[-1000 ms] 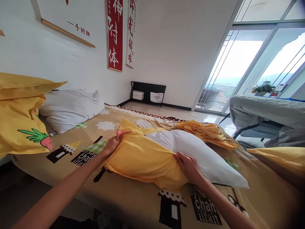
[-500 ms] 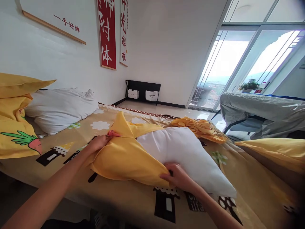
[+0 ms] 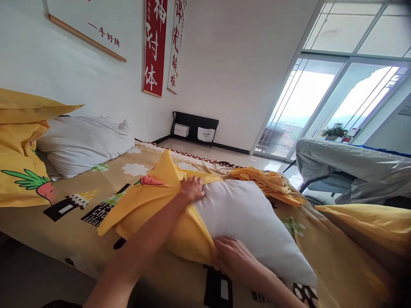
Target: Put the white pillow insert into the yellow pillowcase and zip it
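Note:
A white pillow [image 3: 250, 209] lies on the bed, its left part inside a yellow pillowcase [image 3: 154, 201] with a carrot print. My left hand [image 3: 192, 188] is closed on the far side of the case's opening, where the cloth meets the pillow. At the near side of the opening, my right hand [image 3: 229, 256] has its fingers curled round the case's edge, against the pillow. Its fingertips are partly hidden. The closed left end of the case lies flat and loose on the sheet.
Another white pillow [image 3: 86, 143] and yellow carrot-print bedding [image 3: 22, 171] lie at the left. Crumpled yellow cloth [image 3: 268, 182] sits beyond the pillow. At the right are a yellow cushion-like piece [image 3: 369, 220] and a covered table [image 3: 346, 164]. The patterned bed sheet [image 3: 135, 169] lies underneath.
My left hand has let go of the case's left part and moved right to the far side of its opening. My right hand stays at the near edge. The view has tilted slightly.

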`<state>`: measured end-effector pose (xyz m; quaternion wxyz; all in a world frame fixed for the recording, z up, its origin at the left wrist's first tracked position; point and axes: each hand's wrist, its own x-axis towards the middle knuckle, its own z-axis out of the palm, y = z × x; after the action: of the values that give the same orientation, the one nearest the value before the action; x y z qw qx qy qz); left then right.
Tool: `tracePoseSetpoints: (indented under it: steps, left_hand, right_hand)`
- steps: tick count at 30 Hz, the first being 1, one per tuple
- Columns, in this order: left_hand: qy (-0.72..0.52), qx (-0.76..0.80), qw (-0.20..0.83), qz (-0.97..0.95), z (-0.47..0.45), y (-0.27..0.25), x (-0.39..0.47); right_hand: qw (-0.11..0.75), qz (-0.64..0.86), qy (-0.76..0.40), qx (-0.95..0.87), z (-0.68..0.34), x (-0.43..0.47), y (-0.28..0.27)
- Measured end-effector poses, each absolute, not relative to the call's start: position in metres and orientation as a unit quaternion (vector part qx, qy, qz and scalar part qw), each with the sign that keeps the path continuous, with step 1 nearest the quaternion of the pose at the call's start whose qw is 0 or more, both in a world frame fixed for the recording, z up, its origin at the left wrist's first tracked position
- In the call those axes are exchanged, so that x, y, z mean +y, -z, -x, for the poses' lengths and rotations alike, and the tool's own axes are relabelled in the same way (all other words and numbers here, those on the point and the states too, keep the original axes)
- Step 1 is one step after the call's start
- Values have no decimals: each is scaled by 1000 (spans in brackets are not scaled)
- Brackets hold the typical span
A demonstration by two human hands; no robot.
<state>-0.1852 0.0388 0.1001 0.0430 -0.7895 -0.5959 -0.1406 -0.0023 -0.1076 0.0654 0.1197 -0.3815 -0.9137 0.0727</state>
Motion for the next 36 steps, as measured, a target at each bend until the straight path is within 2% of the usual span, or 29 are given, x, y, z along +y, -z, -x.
tracePoseSetpoints:
  steps: [3, 7, 11, 16, 21, 28, 36]
  left_hand:
    - [147, -620, 38, 770, 179, -77, 54]
    - [149, -614, 55, 773, 188, -69, 55]
    - [153, -590, 88, 788, 191, -75, 40]
    - [169, -569, 104, 798, 183, -92, 36]
    - [191, -556, 67, 806, 160, -125, 57]
    - [225, -480, 38, 847, 97, -160, 33]
    - [259, -429, 57, 863, 80, -189, -14]
  right_hand:
    - [150, 408, -59, -899, -24, -85, -88]
    - [256, 563, 121, -776, -81, -2, -95]
    - [218, 674, 69, -702, -111, 49, -68]
    - [223, 629, 58, -743, -99, 21, -59]
    - [228, 567, 127, -781, -74, -33, -76]
    - [306, 455, 109, -829, -44, -75, -71]
    - [281, 406, 189, -849, -6, -83, -68]
